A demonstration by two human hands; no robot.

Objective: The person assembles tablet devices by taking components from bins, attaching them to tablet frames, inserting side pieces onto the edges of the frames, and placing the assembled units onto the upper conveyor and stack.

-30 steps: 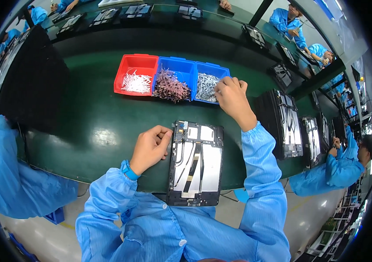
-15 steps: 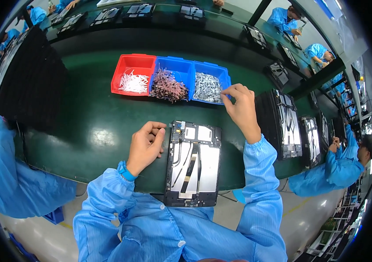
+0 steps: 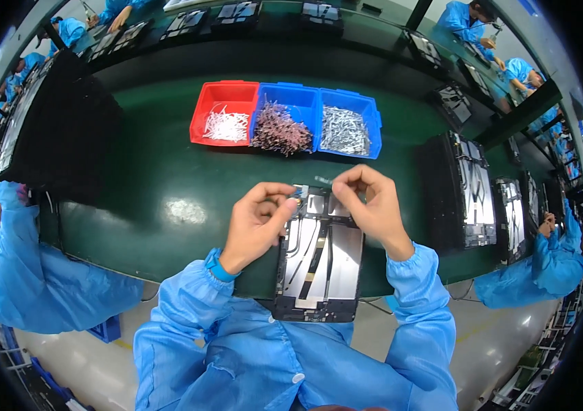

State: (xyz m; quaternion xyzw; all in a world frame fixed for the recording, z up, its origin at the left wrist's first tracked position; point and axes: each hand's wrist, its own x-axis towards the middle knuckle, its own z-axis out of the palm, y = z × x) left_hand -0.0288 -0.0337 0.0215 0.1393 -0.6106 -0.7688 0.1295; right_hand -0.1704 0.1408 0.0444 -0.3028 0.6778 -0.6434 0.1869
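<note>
An opened tablet-like device (image 3: 344, 257), black-framed with silver panels and dark ribbon cables inside, lies on the green bench in front of me. Between thumb and forefinger, my right hand (image 3: 371, 209) pinches a small silvery strip (image 3: 322, 180) just above the device's top edge. My left hand (image 3: 258, 222) is at the top left corner, its fingers curled and closed beside a small whitish-blue part (image 3: 301, 192); whether it grips anything is too small to see. Beyond my hands, a blue bin (image 3: 378, 130) holds similar silvery strips.
A red bin (image 3: 199, 109) with white strips and a blue bin (image 3: 291, 94) with pinkish-brown pieces adjoin it. Black stacks stand left (image 3: 65, 123) and right (image 3: 445, 192), with similar devices by the right one. Co-workers in blue sit around; a raised shelf (image 3: 250, 48) runs behind.
My right hand has come from the bin of silvery strips to the device's top edge, carrying a strip. The left hand has shifted onto the device's top left corner. The view has shifted slightly.
</note>
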